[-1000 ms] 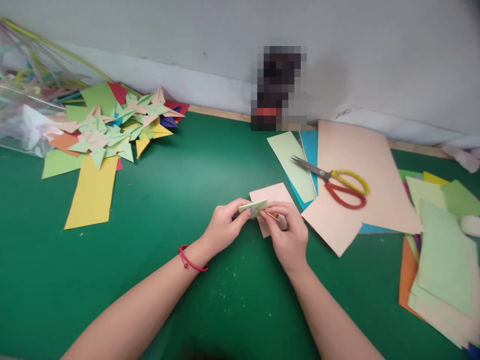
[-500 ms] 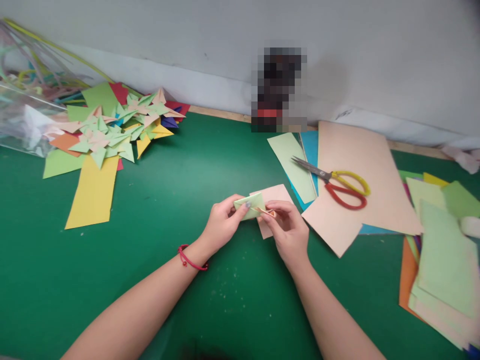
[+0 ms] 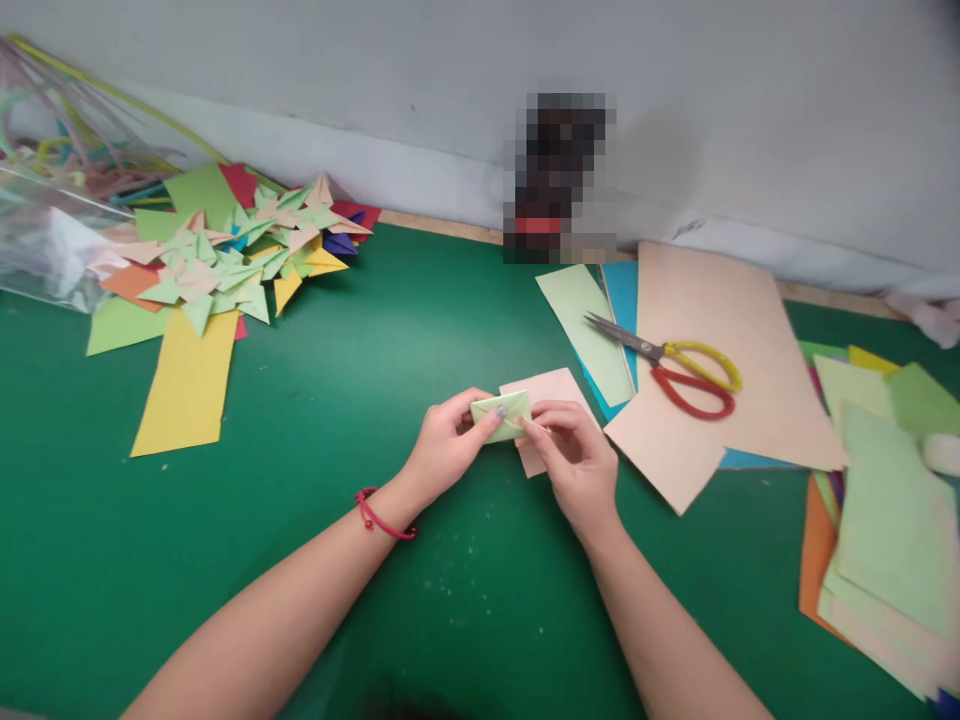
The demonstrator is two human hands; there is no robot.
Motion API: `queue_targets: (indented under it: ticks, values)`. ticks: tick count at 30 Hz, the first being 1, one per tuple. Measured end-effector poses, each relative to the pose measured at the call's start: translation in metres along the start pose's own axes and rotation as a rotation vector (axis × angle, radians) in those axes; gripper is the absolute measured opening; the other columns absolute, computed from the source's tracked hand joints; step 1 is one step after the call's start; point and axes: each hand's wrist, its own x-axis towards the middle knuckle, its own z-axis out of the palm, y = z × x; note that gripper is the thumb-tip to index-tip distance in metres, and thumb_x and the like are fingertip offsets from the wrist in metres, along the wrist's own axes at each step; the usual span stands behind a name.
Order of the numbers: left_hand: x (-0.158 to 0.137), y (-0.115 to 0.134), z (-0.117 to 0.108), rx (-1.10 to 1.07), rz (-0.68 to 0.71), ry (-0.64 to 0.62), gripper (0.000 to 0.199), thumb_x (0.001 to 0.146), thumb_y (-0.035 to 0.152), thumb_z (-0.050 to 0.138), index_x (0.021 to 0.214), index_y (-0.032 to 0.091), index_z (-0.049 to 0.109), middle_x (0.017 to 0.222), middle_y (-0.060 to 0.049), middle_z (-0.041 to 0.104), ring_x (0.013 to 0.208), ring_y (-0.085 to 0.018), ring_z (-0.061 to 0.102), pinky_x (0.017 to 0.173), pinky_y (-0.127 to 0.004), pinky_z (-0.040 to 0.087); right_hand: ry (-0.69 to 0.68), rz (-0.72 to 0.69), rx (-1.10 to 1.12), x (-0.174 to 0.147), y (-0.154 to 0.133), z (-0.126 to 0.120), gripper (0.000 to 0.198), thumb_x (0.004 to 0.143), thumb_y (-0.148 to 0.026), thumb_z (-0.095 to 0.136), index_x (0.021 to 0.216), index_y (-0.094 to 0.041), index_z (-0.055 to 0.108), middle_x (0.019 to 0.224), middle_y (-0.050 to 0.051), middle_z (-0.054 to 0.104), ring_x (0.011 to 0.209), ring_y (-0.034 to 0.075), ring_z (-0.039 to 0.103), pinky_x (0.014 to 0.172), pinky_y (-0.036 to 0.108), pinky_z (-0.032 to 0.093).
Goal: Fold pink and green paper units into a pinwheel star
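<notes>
Watching remotely, I see left hand (image 3: 441, 450) and right hand (image 3: 583, 468) pinching folded green paper (image 3: 513, 402), front-left of scissors (image 3: 657, 353) — wall scrawl (image 3: 687, 229) beyond them unreadable, tabletop (image 3: 360, 340) open to their far left.

Left hand (image 3: 439, 455) grips folded green paper (image 3: 516, 407) — right hand (image 3: 586, 468) at its edge.

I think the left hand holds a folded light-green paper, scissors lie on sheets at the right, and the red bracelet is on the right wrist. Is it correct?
Not quite: the head view shows the red bracelet on the left wrist. The left hand, folded light-green paper and scissors are as you say.
</notes>
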Motion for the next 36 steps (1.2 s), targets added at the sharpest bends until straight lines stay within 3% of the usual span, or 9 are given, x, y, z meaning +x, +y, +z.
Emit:
queue_targets:
  ticks: [9, 18, 26, 32, 36]
  values:
    - [0.0007, -0.0010, -0.0003, 0.017, 0.011, 0.017, 0.022, 0.080, 0.037, 0.055, 0.076, 0.015, 0.058, 0.061, 0.003, 0.051, 0.054, -0.008, 0.045, 0.050, -0.018, 0.037, -0.040, 0.022, 0.026, -0.0010, 0.0007, 0.0007, 0.005, 0.079, -0.018, 0.059, 0.083, -0.021, 0.060, 0.091, 0.005, 0.058, 0.087, 0.019, 0.060, 0.066, 0.033, 0.055]
    - [0.0033, -0.0022, -0.0022, -0.057, -0.001, 0.027, 0.022, 0.076, 0.035, 0.061, 0.079, 0.014, 0.068, 0.075, -0.003, 0.065, 0.064, -0.012, 0.056, 0.059, -0.021, 0.045, -0.063, -0.003, -0.007, -0.0021, 0.0005, 0.0004, 0.008, 0.078, -0.013, 0.059, 0.079, -0.021, 0.061, 0.091, 0.005, 0.058, 0.085, 0.018, 0.060, 0.064, 0.031, 0.054]
    - [0.0052, -0.0026, -0.0036, -0.094, -0.034, 0.028, 0.023, 0.076, 0.036, 0.062, 0.074, 0.013, 0.066, 0.065, 0.000, 0.060, 0.058, -0.009, 0.051, 0.054, -0.019, 0.041, -0.109, 0.003, -0.003, -0.0015, -0.0021, -0.0019, 0.008, 0.080, -0.016, 0.058, 0.082, -0.021, 0.063, 0.090, 0.004, 0.059, 0.086, 0.018, 0.059, 0.073, 0.033, 0.051]
    - [0.0062, -0.0009, -0.0033, -0.199, -0.080, 0.010, 0.026, 0.077, 0.037, 0.060, 0.090, 0.015, 0.064, 0.073, 0.000, 0.064, 0.060, -0.009, 0.056, 0.056, -0.018, 0.043, -0.045, 0.086, 0.070, -0.0015, -0.0011, -0.0012, 0.010, 0.083, -0.017, 0.055, 0.089, -0.022, 0.060, 0.091, 0.004, 0.059, 0.090, 0.018, 0.058, 0.077, 0.032, 0.049]
    - [0.0063, -0.0010, -0.0019, -0.324, -0.111, -0.088, 0.028, 0.076, 0.034, 0.062, 0.097, 0.015, 0.063, 0.081, -0.003, 0.068, 0.066, -0.012, 0.062, 0.071, -0.026, 0.050, -0.003, 0.087, 0.137, -0.0002, 0.0014, 0.0005, 0.006, 0.081, -0.017, 0.057, 0.084, -0.022, 0.059, 0.092, 0.004, 0.058, 0.092, 0.018, 0.057, 0.075, 0.032, 0.050]
